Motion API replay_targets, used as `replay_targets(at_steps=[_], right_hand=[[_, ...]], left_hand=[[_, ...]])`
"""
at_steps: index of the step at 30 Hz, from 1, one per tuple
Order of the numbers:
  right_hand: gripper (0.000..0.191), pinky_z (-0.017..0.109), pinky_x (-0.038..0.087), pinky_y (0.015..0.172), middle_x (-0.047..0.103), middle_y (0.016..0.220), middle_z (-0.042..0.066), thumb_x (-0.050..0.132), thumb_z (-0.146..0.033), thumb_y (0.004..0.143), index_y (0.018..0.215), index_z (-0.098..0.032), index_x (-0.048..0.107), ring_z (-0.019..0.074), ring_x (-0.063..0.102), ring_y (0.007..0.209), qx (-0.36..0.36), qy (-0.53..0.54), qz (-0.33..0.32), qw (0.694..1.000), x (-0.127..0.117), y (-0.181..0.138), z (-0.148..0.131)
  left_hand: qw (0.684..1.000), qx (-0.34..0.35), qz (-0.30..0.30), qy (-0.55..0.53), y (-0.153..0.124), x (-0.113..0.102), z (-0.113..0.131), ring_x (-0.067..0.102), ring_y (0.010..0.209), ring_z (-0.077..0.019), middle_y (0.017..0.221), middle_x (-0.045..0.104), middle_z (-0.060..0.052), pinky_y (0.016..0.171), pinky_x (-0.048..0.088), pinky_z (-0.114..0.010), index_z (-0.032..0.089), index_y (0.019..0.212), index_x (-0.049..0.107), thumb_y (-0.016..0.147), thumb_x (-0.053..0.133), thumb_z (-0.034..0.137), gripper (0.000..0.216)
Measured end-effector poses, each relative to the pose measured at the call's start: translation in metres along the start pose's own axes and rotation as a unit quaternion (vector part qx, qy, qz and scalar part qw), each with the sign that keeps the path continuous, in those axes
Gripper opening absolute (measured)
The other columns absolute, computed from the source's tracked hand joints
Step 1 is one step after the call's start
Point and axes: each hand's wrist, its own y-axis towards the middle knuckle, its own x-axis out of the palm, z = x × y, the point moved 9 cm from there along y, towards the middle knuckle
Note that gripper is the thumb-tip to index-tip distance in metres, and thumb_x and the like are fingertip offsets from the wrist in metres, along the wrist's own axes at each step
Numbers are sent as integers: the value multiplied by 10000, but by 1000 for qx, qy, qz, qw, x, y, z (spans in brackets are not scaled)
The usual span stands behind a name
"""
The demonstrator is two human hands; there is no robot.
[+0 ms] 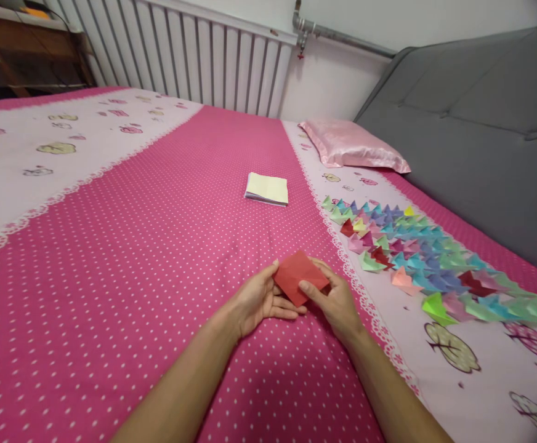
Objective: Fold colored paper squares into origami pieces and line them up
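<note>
A folded red paper (298, 275) is held just above the pink dotted bedsheet (157, 246), near the middle of the view. My left hand (258, 299) grips its left edge, thumb on top and fingers curled beneath. My right hand (335, 301) pinches its right corner between thumb and fingers. To the right, several small folded paper pieces (416, 255) in green, blue, purple, pink and red lie packed in rows on the pale border of the sheet. A stack of pale yellow paper sheets (267, 188) rests farther up the bed.
A pink satin pillow (351, 145) lies at the head of the bed against a grey padded headboard (481, 135). A white radiator (194, 55) lines the far wall. A wooden shelf (28, 55) stands at the far left.
</note>
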Motion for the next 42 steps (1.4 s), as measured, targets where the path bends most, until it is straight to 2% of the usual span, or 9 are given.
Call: replay_targets(at_steps=[10, 15, 20, 22, 24, 27, 31, 36, 42], right_hand=[[177, 399, 368, 967, 526, 1196, 51, 681, -279, 726, 901, -274, 705, 234, 477, 1132, -98, -81, 31, 991, -5, -3, -23], [63, 426, 342, 970, 492, 1247, 32, 717, -252, 688, 737, -292, 718, 240, 437, 1154, -148, -132, 25, 980, -1, -6, -30], [95, 462, 344, 958, 485, 1260, 64, 682, -191, 685, 735, -262, 721, 265, 420, 1164, -92, -202, -1, 975, -1, 2, -7], [120, 468, 340, 964, 492, 1249, 86, 664, -162, 679, 748, -242, 721, 271, 436, 1158, -55, -215, -20, 975, -2, 6, 6], [148, 460, 348, 965, 494, 1244, 98, 642, -143, 679, 771, -230, 718, 268, 453, 1152, -32, -214, -36, 976, -3, 8, 16], [189, 441, 356, 969, 487, 1252, 100, 603, -116, 690, 798, -225, 713, 256, 457, 1160, -30, -210, -49, 976, -3, 10, 19], [217, 436, 338, 989, 493, 1256, 98, 589, -130, 710, 862, -232, 706, 246, 450, 1174, -41, -231, -70, 970, -2, 9, 18], [279, 419, 325, 1005, 483, 1278, 90, 602, -114, 697, 930, -238, 694, 230, 443, 1195, -28, -244, -110, 963, -4, 9, 17], [156, 425, 319, 1014, 436, 1331, 84, 667, -239, 701, 855, -235, 694, 240, 404, 1241, 5, -214, -160, 964, -13, 8, 14]], left_hand=[[993, 97, 14, -73, -1, -2, 18, 656, 690, -151, 1004, 638, -162, 679, 537, -245, 69, 1110, 565, 846, 455, 445, 472], [968, 197, 95, -119, -9, -15, 37, 632, 774, -138, 945, 661, -95, 761, 517, -244, 110, 964, 625, 811, 551, 314, 266], [942, 260, 208, -44, -22, -38, 50, 611, 922, -188, 1077, 623, -127, 836, 484, -313, 121, 1024, 600, 796, 511, 507, 457], [893, 342, 286, 60, -41, -45, 67, 596, 954, -190, 1095, 612, -123, 836, 476, -326, 137, 1053, 589, 817, 462, 522, 469], [804, 447, 341, 192, -66, -35, 85, 592, 924, -175, 1046, 623, -102, 796, 481, -314, 150, 1030, 598, 830, 476, 448, 379], [655, 577, 306, 379, -92, 11, 93, 592, 779, -138, 869, 650, -53, 691, 482, -263, 160, 935, 615, 811, 508, 272, 199], [612, 471, 170, 613, -57, 46, 65, 586, 722, -141, 818, 656, -40, 667, 471, -268, 168, 936, 619, 779, 459, 137, 226], [579, 273, 172, 749, -20, 19, 46, 570, 797, -198, 848, 635, -86, 716, 454, -324, 155, 856, 682, 789, 466, 146, 227], [609, 259, 176, 728, -16, 0, 53, 574, 783, -178, 835, 638, -75, 722, 445, -297, 175, 837, 705, 783, 499, 155, 214]])
